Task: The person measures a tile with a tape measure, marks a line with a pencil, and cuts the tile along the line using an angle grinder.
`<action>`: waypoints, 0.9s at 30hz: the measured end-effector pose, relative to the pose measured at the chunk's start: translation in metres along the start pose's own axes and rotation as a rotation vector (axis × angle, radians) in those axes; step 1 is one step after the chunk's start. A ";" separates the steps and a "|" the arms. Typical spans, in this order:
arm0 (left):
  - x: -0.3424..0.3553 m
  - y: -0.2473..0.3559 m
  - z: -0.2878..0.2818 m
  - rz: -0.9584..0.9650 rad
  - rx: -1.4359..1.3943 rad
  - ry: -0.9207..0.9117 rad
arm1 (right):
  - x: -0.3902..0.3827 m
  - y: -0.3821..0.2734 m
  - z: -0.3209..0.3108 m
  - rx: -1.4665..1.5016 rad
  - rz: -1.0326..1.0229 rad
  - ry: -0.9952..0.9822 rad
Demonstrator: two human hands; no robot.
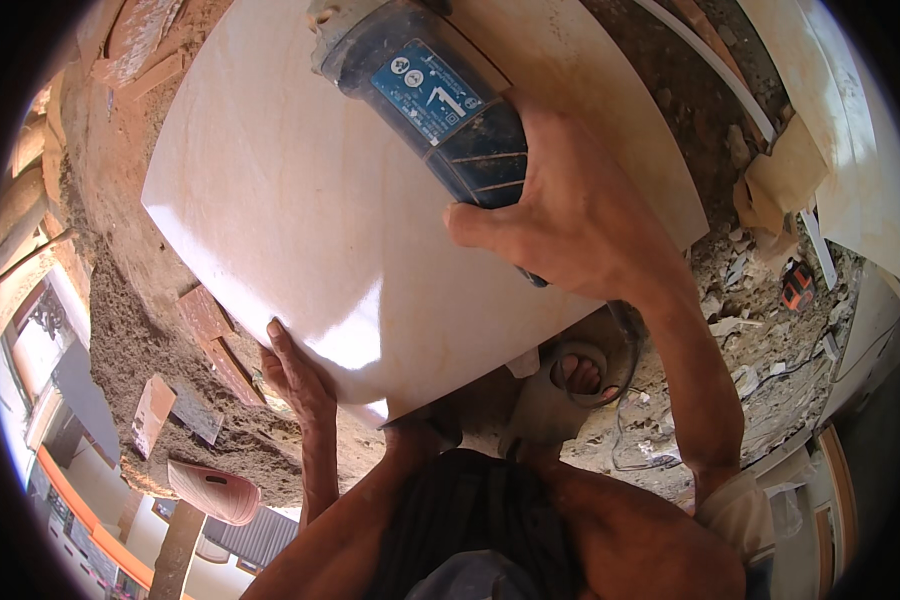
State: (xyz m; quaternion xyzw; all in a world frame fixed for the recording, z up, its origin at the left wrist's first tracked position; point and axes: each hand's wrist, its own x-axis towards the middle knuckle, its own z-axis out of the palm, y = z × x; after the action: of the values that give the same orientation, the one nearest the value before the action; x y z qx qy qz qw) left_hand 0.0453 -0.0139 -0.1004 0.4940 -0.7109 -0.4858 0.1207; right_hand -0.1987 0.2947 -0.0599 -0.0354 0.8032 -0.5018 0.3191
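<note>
A large cream tile with a glossy, faintly veined face lies across the middle, in front of my knees. My right hand is closed around the body of a dark blue angle grinder with a label on its side. The grinder lies over the far part of the tile. Its front end reaches the upper edge of the view, and no disc can be made out. My left hand grips the tile's near left edge, thumb on top, the other fingers mostly hidden at the edge.
Broken tile pieces and a pinkish curved object lie on sandy ground at the left. To the right are rubble, torn cardboard, an orange-black tape measure and more large tiles. A cord loops beside my sandalled foot.
</note>
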 end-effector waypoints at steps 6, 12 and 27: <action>0.001 0.000 0.000 0.009 0.018 -0.007 | -0.002 -0.002 -0.002 -0.008 0.018 -0.012; 0.001 -0.001 -0.006 -0.011 0.056 -0.031 | -0.008 0.002 -0.002 0.011 0.016 -0.008; -0.001 0.002 0.000 -0.024 -0.005 -0.068 | -0.017 0.009 -0.001 0.052 0.038 0.004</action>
State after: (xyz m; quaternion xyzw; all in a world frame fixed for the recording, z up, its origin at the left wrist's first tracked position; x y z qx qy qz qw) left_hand 0.0448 -0.0127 -0.0982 0.4853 -0.7073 -0.5057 0.0920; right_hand -0.1830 0.3060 -0.0585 -0.0108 0.7911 -0.5163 0.3279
